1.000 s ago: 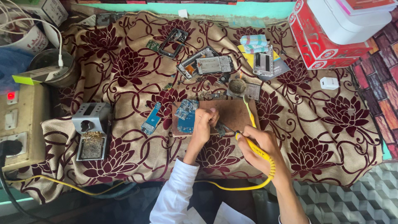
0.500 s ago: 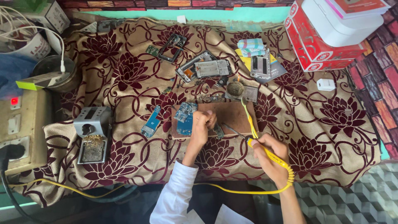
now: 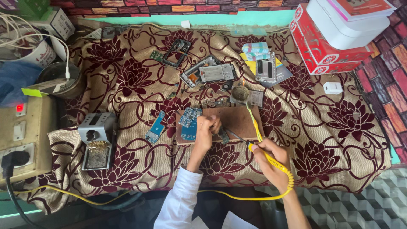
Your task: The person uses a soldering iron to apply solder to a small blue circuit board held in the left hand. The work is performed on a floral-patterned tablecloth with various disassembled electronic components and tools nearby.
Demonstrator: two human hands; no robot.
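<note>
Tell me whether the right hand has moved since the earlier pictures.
Yes. The right hand has drawn back from the wooden board, toward the person, with the soldering iron.

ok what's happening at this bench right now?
A person is soldering at a cloth-covered table. The right hand holds a yellow soldering iron with its tip aimed at a small circuit board on the wooden block. The left hand presses down on the block beside two blue circuit boards. An iron stand sits to the left, with opened phone parts further back.
</note>
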